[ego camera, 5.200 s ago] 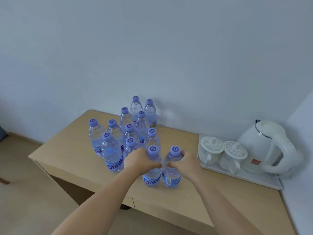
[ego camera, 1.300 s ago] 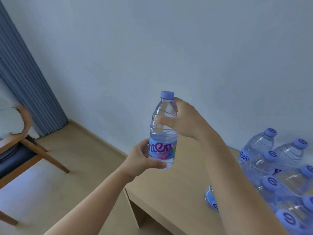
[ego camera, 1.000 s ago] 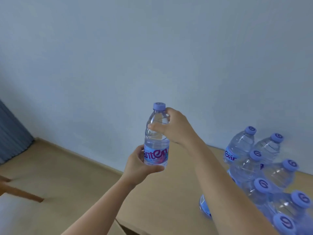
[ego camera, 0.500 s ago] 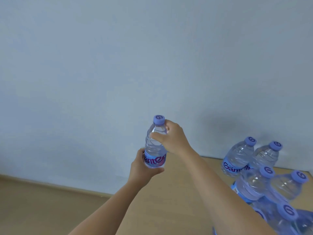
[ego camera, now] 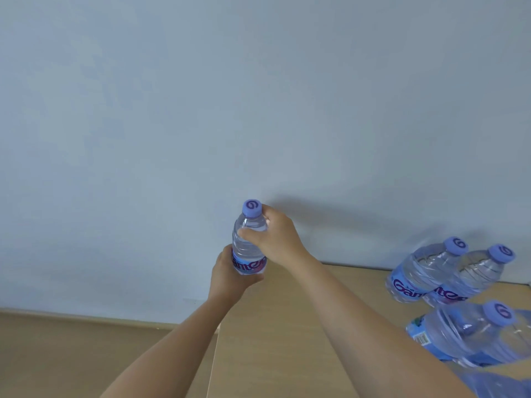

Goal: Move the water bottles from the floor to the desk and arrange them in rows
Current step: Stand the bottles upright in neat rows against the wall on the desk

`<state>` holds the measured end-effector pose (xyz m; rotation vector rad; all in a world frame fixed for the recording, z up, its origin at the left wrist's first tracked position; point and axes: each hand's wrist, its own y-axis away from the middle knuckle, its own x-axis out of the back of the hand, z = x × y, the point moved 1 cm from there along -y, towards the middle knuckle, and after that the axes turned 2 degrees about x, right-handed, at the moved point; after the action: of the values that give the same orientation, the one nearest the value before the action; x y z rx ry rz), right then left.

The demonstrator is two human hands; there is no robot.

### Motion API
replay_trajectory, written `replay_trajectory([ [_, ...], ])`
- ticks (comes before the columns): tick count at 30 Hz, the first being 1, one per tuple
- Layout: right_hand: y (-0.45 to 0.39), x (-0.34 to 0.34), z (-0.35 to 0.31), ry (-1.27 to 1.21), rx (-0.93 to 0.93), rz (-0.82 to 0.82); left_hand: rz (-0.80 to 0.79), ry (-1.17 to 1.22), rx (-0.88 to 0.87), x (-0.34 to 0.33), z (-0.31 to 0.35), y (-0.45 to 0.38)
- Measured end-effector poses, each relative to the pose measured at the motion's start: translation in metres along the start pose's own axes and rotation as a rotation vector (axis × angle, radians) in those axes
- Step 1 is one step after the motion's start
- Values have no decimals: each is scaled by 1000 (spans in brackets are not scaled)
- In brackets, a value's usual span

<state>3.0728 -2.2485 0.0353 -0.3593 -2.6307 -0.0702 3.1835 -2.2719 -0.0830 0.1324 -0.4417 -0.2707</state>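
The right hand (ego camera: 275, 239) grips the upper part of a water bottle (ego camera: 248, 242) just under its purple cap, while the left hand (ego camera: 230, 278) wraps its base, holding it upright above the counter (ego camera: 275, 326). To the bottle's right, standing bottles (ego camera: 448, 285) cluster on the counter.

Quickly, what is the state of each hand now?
Left hand: holding the bottle at its base.
Right hand: holding the same bottle near its neck.
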Motion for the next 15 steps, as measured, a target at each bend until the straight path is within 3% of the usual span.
replay_trajectory([
  [15, -10, -13, 29, -2, 0, 90, 7, -6, 23, -9, -20, -22],
])
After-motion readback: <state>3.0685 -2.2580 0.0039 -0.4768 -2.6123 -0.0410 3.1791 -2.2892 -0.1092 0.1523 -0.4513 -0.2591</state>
